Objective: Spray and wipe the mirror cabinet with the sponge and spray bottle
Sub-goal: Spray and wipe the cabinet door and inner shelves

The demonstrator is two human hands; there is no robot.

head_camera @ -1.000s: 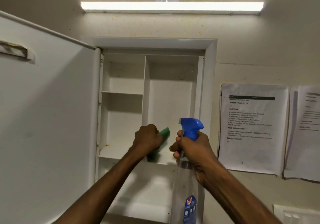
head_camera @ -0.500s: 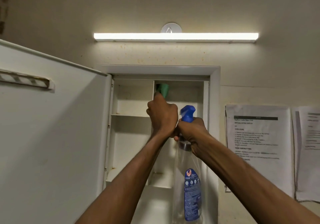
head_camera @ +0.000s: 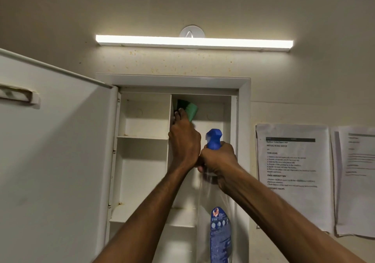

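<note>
Cabinet open, sponge up high, bottle upright.
White mirror cabinet [head_camera: 244,120] door swung left; green sponge [head_camera: 189,110] against the top-right compartment's divider; clear blue-topped spray bottle [head_camera: 218,222] below.

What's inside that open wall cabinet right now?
Inside the cabinet, the left hand presses a green sponge high in the right compartment. The left shelves look bare. Both arms and the spray bottle hide the lower right part.
</note>
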